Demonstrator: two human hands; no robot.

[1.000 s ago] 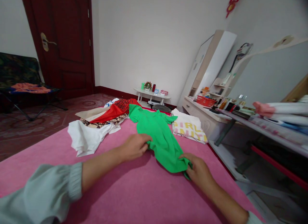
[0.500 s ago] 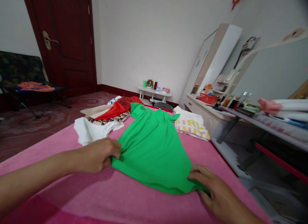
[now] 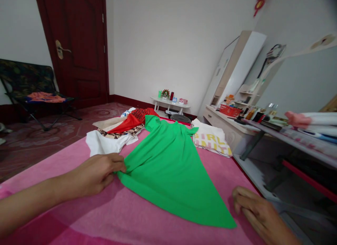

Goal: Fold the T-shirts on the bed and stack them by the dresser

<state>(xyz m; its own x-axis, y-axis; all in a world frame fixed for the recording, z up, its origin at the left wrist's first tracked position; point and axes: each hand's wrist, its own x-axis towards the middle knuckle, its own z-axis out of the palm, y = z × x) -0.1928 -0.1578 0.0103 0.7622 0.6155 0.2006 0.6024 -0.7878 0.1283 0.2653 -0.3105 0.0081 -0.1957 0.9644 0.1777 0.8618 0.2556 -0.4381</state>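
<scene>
A green short-sleeved T-shirt [image 3: 168,167] lies spread on a pink bed cover [image 3: 105,217], its neck end away from me and its hem towards me. My left hand [image 3: 105,169] pinches the shirt's left hem corner, where the cloth gathers into creases. Off the right hem corner, my right hand [image 3: 254,210] is apart from the cloth, fingers curled in and nothing seen in them. That corner lies flat on the cover in a point.
Left of the shirt lie a white garment [image 3: 105,141] and a red garment [image 3: 129,120] among others. A white shirt with lettering [image 3: 212,138] lies to the right. A dressing table [image 3: 223,115] with bottles and a red basket [image 3: 230,110] stands along the right side.
My right hand has let go of the right hem corner and moved right. That corner is drawn out further right and towards me. My left hand has shifted slightly left, still gripping.
</scene>
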